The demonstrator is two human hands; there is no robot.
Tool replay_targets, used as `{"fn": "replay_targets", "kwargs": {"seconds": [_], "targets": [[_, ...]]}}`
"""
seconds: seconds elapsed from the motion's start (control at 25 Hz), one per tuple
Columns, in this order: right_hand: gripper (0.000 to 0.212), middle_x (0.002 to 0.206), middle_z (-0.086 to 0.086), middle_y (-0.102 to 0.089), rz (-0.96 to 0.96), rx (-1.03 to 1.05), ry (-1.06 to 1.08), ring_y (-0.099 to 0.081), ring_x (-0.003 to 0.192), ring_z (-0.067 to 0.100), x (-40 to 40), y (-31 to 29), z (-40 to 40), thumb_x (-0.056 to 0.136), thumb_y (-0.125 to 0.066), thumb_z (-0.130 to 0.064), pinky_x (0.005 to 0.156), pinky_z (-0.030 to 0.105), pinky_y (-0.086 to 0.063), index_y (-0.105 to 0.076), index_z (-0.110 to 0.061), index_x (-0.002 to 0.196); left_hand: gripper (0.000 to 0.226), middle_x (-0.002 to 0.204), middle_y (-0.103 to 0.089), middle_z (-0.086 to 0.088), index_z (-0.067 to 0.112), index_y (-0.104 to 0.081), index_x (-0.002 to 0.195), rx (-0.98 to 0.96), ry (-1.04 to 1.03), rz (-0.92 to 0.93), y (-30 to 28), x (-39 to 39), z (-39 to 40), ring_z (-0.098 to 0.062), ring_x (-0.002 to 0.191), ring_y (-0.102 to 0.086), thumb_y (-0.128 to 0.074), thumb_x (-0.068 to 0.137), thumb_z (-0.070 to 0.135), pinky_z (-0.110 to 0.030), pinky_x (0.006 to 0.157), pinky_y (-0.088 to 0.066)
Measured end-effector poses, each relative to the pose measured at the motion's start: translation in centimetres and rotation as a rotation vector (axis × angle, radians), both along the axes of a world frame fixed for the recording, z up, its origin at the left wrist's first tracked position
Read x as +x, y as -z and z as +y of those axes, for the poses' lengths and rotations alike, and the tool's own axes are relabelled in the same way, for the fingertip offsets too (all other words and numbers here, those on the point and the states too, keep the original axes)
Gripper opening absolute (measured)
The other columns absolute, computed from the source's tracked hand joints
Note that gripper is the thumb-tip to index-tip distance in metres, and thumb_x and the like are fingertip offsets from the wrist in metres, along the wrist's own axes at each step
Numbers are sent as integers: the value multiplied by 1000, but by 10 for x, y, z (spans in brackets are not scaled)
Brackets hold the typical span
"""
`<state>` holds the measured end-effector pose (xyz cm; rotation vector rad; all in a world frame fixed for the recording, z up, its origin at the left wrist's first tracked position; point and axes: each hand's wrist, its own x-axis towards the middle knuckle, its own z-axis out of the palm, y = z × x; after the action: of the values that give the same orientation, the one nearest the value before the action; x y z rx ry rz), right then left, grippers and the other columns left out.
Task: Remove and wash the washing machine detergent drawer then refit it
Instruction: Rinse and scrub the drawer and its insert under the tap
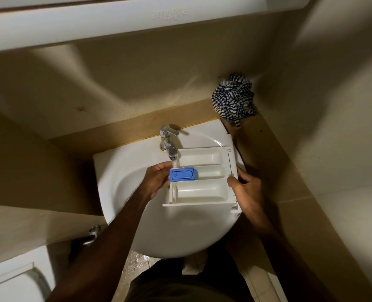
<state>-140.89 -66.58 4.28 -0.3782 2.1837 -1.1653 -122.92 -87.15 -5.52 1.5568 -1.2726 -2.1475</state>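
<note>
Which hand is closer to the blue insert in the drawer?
Left. The left hand holds the drawer end right beside the blue insert, fingertips touching it. The right hand grips the opposite end, at the front panel.

Dim, warm yellowish light overall. Brightest patch is the white sink basin [137,166] and the wall just behind the chrome faucet [168,141], which shows small glints. Corners fall into heavy shadow; forearms and lower frame near black. Strong wide-angle bending on the cabinet edge [115,25] up top and side walls. Edges soft and smeary, centre fairly sharp. Wet floor [137,263] glints faintly.
</note>
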Motion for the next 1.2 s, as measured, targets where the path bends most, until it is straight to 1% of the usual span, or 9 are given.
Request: {"fn": "replay_targets", "kwargs": {"seconds": [0.08, 0.2, 0.28, 0.36, 0.56, 0.68, 0.8, 1.08, 1.2], "targets": [[36, 75, -15, -77, -8, -3, 3, -70, 69, 7, 0, 2, -1, 63, -63, -42, 59, 24, -55, -80, -37, 95, 22, 102, -78, -11, 9, -73, 120, -65, -13, -76, 0, -5, -3, -17, 80, -71, -71, 99, 17, -28, 67, -61], [16, 65, -14, -72, -31, -28, 23, -62, 56, -1, 4, 2, -3, 67, -64, -28, 50, 14, -45, -76, -36, 73, 31, 88, -80, -8, 8, -67, 119, 17, -27, -96, -6, -10, -14, -17, 71, -71, -79, 93, 16, -39, 75, -60], [21, 74, -9, -77, -46, -47, 29, -68, 63, 4, 7, 5, -4, 71, -64, -22, 55, 20, -51, -79, -33, 81, 33, 82, -80, -3, 13, -58, 128, 104, 3, -94, -13, -8, -22, -13, 65, -72, -72, 98, 10, -34, 68, -59], [28, 84, -7, -80, -71, -82, 33, -76, 74, 11, 11, 7, -6, 79, -65, -13, 60, 22, -56, -81, -28, 96, 33, 96, -76, -10, 11, -56, 135, 179, 91, -112, -19, -4, -31, -17, 77, -70, -64, 103, 10, -32, 64, -62], [37, 92, -2, -82, -106, -126, 51, -79, 85, 25, 17, 17, -8, 88, -62, 1, 75, 41, -66, -80, -19, 112, 11, 88, -78, -15, 2, -55, 118, 344, 143, -26, -25, 1, -44, -23, 73, -77, -51, 109, 6, -40, 64, -67], [41, 96, 0, -82, -121, -138, 55, -78, 88, 28, 17, 20, -10, 88, -60, 5, 78, 44, -66, -78, -14, 119, 13, 81, -77, -10, 1, -59, 117, 221, 104, -56, -21, 0, -38, -18, 67, -75, -58, 104, 4, -32, 55, -64], [40, 97, 3, -82, -112, -146, 53, -78, 90, 33, 15, 23, -11, 88, -60, 7, 78, 44, -64, -78, -12, 119, 29, 92, -73, -12, -1, -65, 126, 110, 92, -118, -13, -6, -34, -20, 76, -71, -69, 100, 11, -29, 60, -64], [46, 100, -5, -82, -103, -135, 19, -78, 92, 25, 15, 35, -9, 88, -61, 1, 84, 49, -65, -76, -24, 124, 30, 80, -72, -8, 2, -69, 118, 3, 61, -155, -24, 14, -31, -14, 65, -69, -69, 101, 26, -25, 53, -60], [49, 104, -9, -81, -94, -149, 60, -78, 92, 15, 24, 43, -11, 87, -64, -4, 88, 46, -64, -73, -24, 131, 43, 94, -75, -4, 13, -75, 111, 9, 8, -118, -30, 38, -16, -17, 78, -70, -62, 100, 52, -35, 75, -63]]}}
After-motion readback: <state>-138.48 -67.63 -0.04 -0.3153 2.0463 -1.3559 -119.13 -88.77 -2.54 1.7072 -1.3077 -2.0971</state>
